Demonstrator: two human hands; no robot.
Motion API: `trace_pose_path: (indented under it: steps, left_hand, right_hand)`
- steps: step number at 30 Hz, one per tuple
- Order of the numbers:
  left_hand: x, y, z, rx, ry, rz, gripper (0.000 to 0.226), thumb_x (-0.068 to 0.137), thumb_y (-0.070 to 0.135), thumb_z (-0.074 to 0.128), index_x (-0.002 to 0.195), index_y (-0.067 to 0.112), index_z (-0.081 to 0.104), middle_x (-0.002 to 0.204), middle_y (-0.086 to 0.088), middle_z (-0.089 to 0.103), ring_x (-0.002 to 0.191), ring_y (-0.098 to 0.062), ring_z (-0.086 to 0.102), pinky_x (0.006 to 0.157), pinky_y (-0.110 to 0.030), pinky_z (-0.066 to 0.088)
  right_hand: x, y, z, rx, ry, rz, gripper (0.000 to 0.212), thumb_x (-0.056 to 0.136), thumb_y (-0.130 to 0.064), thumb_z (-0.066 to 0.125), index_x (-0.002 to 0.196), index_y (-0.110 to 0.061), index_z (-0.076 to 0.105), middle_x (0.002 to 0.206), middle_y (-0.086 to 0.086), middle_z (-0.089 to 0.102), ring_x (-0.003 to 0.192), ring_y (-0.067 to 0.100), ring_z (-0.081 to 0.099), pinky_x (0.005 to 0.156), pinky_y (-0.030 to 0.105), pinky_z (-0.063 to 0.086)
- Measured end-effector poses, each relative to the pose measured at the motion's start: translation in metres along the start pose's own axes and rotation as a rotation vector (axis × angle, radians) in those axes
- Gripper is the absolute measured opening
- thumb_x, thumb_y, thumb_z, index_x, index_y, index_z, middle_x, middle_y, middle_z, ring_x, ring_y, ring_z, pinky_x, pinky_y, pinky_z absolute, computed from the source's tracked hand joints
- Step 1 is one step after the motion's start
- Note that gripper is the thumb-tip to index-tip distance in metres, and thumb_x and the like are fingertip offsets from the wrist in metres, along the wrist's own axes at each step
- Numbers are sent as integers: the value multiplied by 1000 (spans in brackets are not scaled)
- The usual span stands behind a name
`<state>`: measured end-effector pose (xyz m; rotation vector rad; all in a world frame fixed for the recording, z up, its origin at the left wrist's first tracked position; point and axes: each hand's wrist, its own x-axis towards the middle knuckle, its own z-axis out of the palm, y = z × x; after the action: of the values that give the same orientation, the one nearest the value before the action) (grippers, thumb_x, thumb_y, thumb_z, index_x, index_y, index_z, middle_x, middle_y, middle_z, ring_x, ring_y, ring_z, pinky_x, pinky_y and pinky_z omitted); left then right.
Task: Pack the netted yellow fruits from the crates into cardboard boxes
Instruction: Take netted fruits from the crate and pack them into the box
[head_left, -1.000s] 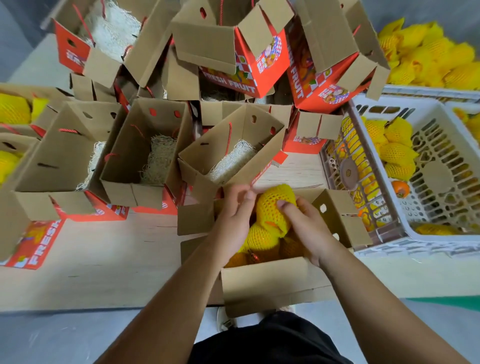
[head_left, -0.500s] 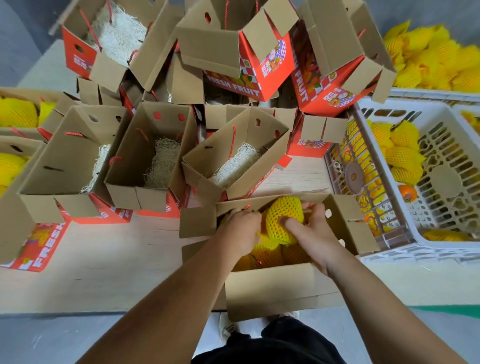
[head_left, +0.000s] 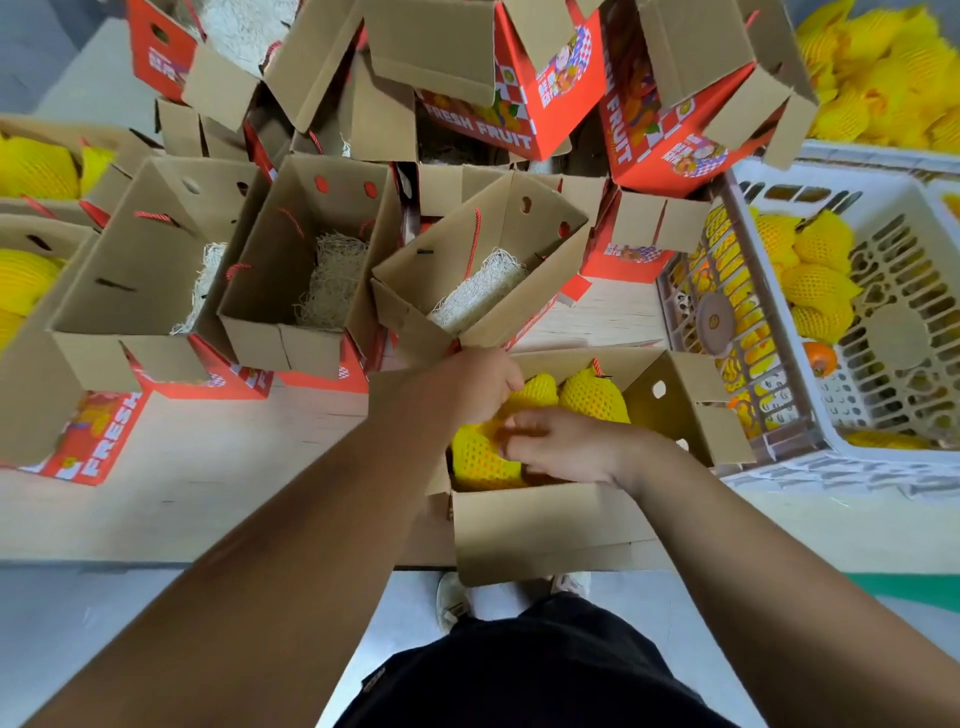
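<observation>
An open cardboard box (head_left: 545, 525) stands at the table's near edge in front of me. Inside it lie three netted yellow fruits: one at the far right (head_left: 595, 400), one in the middle (head_left: 537, 388) and one at the near left (head_left: 478, 460). My left hand (head_left: 475, 387) reaches in from the left, its fingers curled down over the middle fruit. My right hand (head_left: 563, 447) lies over the box's centre, and its fingertips pinch the net between the middle and near-left fruits. More netted fruits (head_left: 815, 286) sit in the white crate (head_left: 779, 470) to the right.
Several open boxes lined with pale straw (head_left: 332, 280) crowd the table behind, some tipped on top of others. Filled boxes (head_left: 31, 166) stand at the far left. A bare orange fruit (head_left: 821, 358) lies in the crate. A heap of netted fruits (head_left: 883, 78) fills the top right.
The fruit that both hands held upright above the box has gone down into it at the far side. Both hands have sunk lower into the box and moved onto other fruits.
</observation>
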<state>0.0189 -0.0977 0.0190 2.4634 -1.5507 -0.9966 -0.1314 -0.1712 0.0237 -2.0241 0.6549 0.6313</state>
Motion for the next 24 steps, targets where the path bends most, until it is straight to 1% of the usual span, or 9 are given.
trace_pose_path:
  steps: [2,5,8,10,11,13,15,19,24]
  left_hand:
    - [9,1,-1,50,-30,-16,30,101,9,53,118,24,71,131,-4,67,122,-25,61,102,-34,44]
    - [14,1,14,68,-163,-14,19,99,2,53,83,13,57,124,-17,69,94,-19,64,90,-22,47]
    - [1,-3,25,140,187,35,12,91,10,54,87,22,56,85,-3,65,81,-25,64,70,-35,53]
    - [-7,-3,27,31,312,77,15,99,21,50,92,29,60,87,3,66,86,-25,66,74,-37,53]
    - [-7,-2,25,-73,318,82,18,102,25,50,100,32,67,97,5,71,95,-23,68,84,-38,53]
    - [-8,1,20,-275,344,90,21,103,27,54,112,29,73,110,6,74,108,-20,67,97,-40,50]
    - [-8,8,20,-326,433,99,17,101,28,56,106,31,73,102,12,73,105,-16,67,99,-42,47]
    - [-4,48,28,-446,585,227,11,96,23,60,97,26,70,89,14,66,89,-12,63,83,-42,53]
    - [30,126,23,-463,644,357,13,99,23,59,107,23,69,100,7,70,95,-14,66,82,-41,54]
  right_hand:
    - [8,-9,8,-106,-6,-10,26,96,-32,66,120,-25,60,113,3,64,104,23,63,94,36,52]
    - [18,-15,20,-155,12,16,30,96,-31,71,116,-16,55,119,6,62,109,26,60,93,34,48]
    - [21,-19,16,-286,-2,34,52,96,-42,69,136,-14,51,135,9,59,122,31,57,93,30,43]
    - [14,-21,6,-349,-2,54,69,95,-50,66,149,-14,43,145,8,54,129,31,53,96,30,42]
    - [10,-20,0,-335,22,48,65,95,-51,65,145,-14,47,140,6,57,125,30,56,91,29,42]
    - [1,-11,-9,-187,134,-25,36,96,-45,65,116,-16,60,106,0,67,99,22,62,76,30,43]
    - [-13,1,-16,47,290,-94,19,95,-36,67,94,-17,60,76,-7,61,72,14,56,67,31,42]
    - [-39,33,-41,264,570,-174,3,92,-21,68,94,-19,66,85,3,71,73,17,61,72,36,50]
    - [-63,85,-89,384,783,-213,10,93,-12,66,89,-20,61,80,3,68,72,11,60,71,36,51]
